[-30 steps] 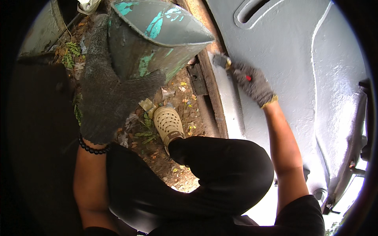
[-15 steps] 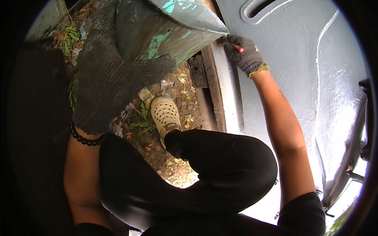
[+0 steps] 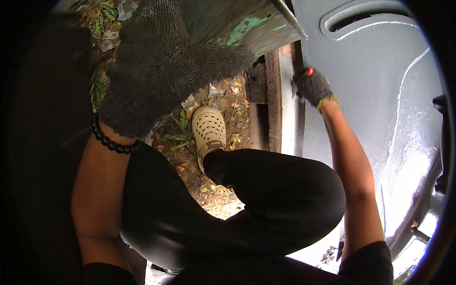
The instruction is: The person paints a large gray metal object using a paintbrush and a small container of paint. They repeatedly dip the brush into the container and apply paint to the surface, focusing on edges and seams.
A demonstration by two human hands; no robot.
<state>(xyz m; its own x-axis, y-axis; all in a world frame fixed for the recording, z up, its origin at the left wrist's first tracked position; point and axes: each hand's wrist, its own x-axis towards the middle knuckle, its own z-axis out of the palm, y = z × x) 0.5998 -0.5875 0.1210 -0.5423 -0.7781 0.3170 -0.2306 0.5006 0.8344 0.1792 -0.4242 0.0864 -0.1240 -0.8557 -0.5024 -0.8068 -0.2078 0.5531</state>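
Observation:
My left hand [image 3: 173, 76], in a dark grey knit glove, is wrapped round a metal can-like container [image 3: 244, 33] with green paint smears. The container is tilted at the top of the view, and its inside is out of sight. My right hand [image 3: 314, 88], gloved alike with a yellow cuff, is closed on a thin tool with a red-ended handle [image 3: 310, 71]. The tool's working end is hidden. This hand is against the edge of a large grey painted panel [image 3: 361, 95], beside a pale strip [image 3: 288, 109].
A dark wooden beam [image 3: 274, 104] runs alongside the strip. My beige clog [image 3: 209, 127] rests on littered soil with leaves and small plants [image 3: 180, 128]. My bent knee [image 3: 304, 190] is between my arms. The panel has a long slot [image 3: 365, 18] in its upper part.
My right hand has moved away from the container's rim, nearer to me along the panel's edge. The container and my left hand appear farther right and higher; the whole view has shifted somewhat.

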